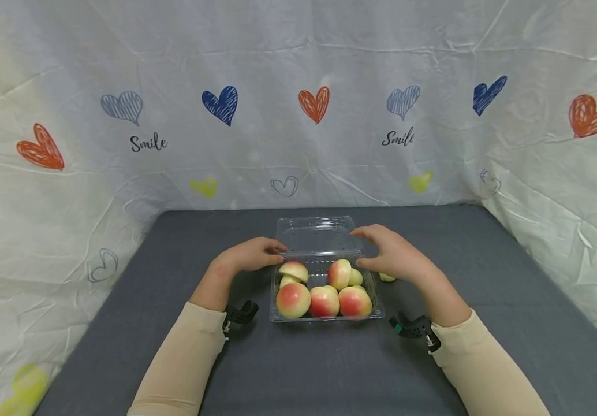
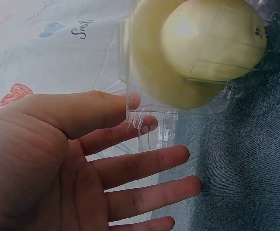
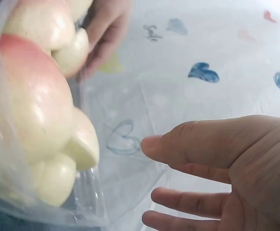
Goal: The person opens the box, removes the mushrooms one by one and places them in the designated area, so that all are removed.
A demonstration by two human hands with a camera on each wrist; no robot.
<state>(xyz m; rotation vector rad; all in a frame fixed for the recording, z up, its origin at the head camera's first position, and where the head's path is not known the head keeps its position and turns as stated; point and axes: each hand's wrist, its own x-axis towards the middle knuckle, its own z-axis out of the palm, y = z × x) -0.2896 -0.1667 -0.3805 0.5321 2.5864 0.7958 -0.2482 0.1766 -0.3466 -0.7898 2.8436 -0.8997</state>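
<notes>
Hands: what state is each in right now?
Left hand: open, at the box edge; contact unclear.
Right hand: open, holding nothing.

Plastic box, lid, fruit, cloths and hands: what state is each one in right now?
Clear plastic box: open
Lid: swung back behind the box
Fruit in the box: some stacked on others
Fruit beside the box: outside, partly hidden
Backdrop: hanging, creased
Dark cloth: spread out
Left hand: fingers loosely extended by the box
Right hand: open, holding nothing
</notes>
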